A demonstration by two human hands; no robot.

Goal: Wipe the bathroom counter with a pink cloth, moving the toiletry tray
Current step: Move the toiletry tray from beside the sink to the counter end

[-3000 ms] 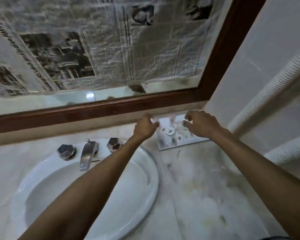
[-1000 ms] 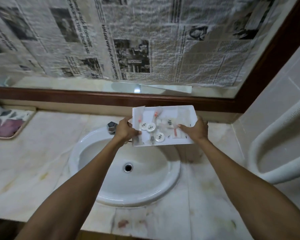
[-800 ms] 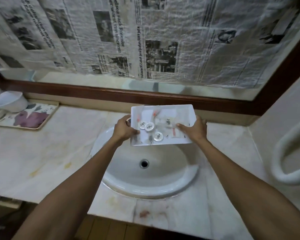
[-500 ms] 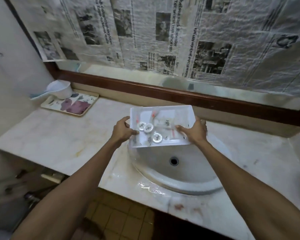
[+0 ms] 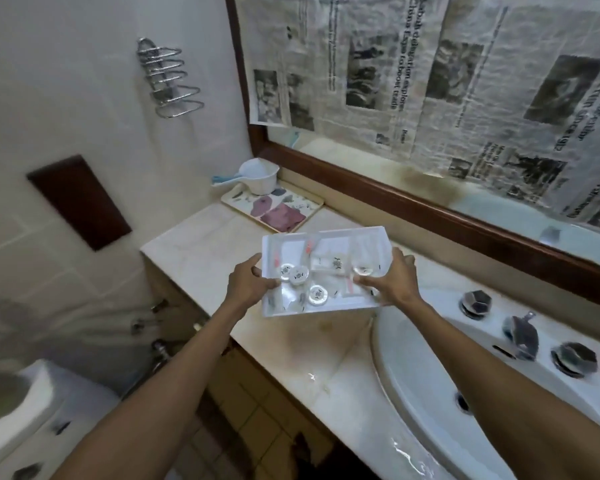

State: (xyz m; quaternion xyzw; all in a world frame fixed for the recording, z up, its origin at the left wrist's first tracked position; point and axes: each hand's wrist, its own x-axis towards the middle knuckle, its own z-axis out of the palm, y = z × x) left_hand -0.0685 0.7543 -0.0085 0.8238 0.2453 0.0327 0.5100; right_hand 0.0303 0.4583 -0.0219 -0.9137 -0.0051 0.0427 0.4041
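Two trays (image 5: 326, 233) (image 5: 274, 211), two hands (image 5: 245, 287) (image 5: 394, 280), one sink (image 5: 426, 368), one scoop (image 5: 257, 176).

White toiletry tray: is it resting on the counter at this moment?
Apart. The head view shows the toiletry tray held up by the left hand and right hand, bare counter beneath.

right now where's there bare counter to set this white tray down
The clearest patch is the counter between the floral tray in the back corner and the sink, below the white tray held by the left hand and right hand. The back corner is crowded by the floral tray and scoop.
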